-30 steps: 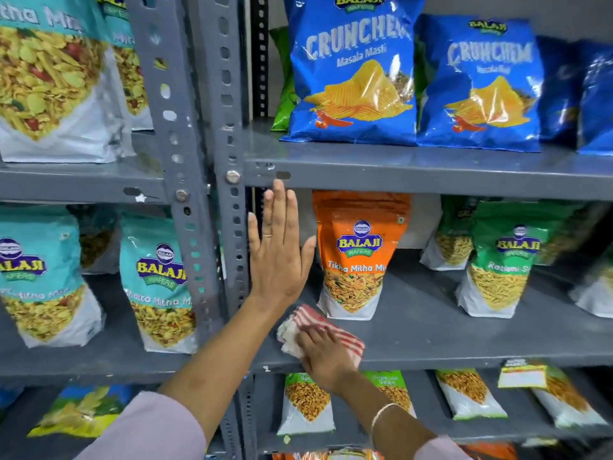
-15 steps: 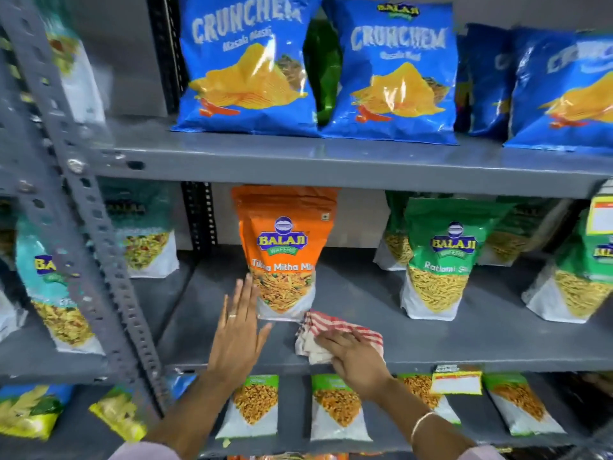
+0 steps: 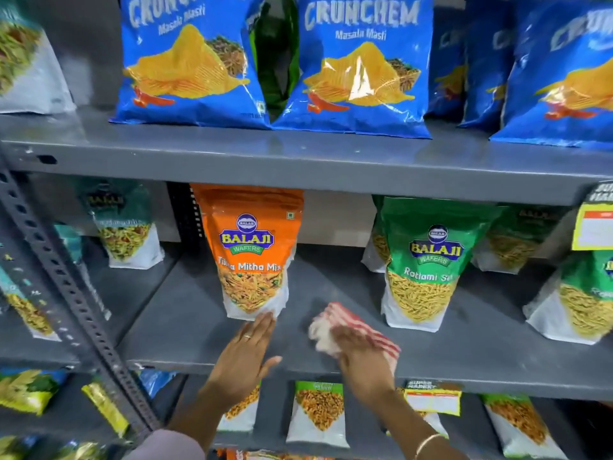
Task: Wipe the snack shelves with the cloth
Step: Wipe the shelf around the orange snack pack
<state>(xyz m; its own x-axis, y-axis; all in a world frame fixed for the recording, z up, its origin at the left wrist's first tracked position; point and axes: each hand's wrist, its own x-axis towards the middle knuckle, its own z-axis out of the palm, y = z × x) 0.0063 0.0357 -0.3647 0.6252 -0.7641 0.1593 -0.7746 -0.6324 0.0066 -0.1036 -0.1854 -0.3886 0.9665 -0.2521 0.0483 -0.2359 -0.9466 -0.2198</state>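
Observation:
A red-and-white striped cloth (image 3: pixel 351 322) lies bunched on the grey middle shelf (image 3: pixel 185 320), between an orange Balaji pack (image 3: pixel 253 250) and a green Balaji pack (image 3: pixel 423 260). My right hand (image 3: pixel 363 358) presses down on the cloth's near side and looks motion-blurred. My left hand (image 3: pixel 245 356) is flat and open over the shelf's front edge, its fingertips touching the bottom of the orange pack.
Blue Crunchem bags (image 3: pixel 189 61) stand on the upper shelf (image 3: pixel 298 161). A perforated grey upright (image 3: pixel 66 293) slants down the left side. More green packs (image 3: pixel 577 300) stand to the right, and small snack packs (image 3: pixel 318 413) sit on the shelf below.
The view has swung right. My left hand dropped from the upright to the shelf by the orange pack. My right hand slid the cloth rightward along the shelf.

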